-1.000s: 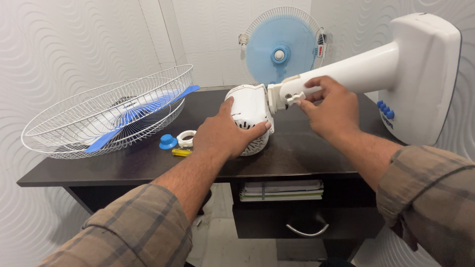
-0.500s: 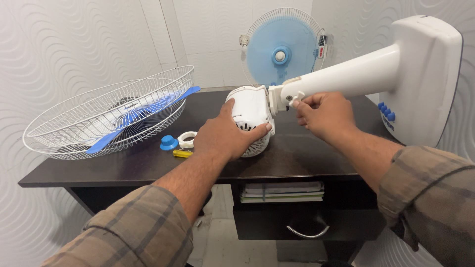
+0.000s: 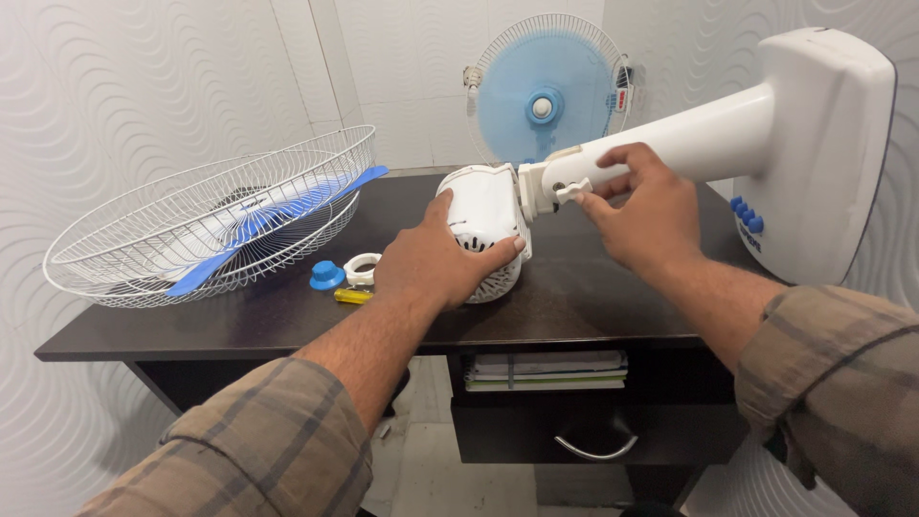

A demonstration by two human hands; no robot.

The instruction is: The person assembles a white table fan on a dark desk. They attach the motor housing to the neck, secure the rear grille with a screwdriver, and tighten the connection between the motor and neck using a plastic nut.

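Both hands on fan: left hand (image 3: 431, 260) cups motor housing (image 3: 481, 209), right hand (image 3: 643, 216) pinches knob (image 3: 571, 191)

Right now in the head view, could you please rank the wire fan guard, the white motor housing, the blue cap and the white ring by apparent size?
1. wire fan guard
2. white motor housing, partly covered by the left hand
3. blue cap and white ring: look alike, unranked

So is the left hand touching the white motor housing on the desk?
Touching. The head view shows the left hand laid over the white motor housing, its thumb and fingers wrapped around it with no gap.

White fan motor housing (image 3: 483, 215) on desk (image 3: 593, 297)
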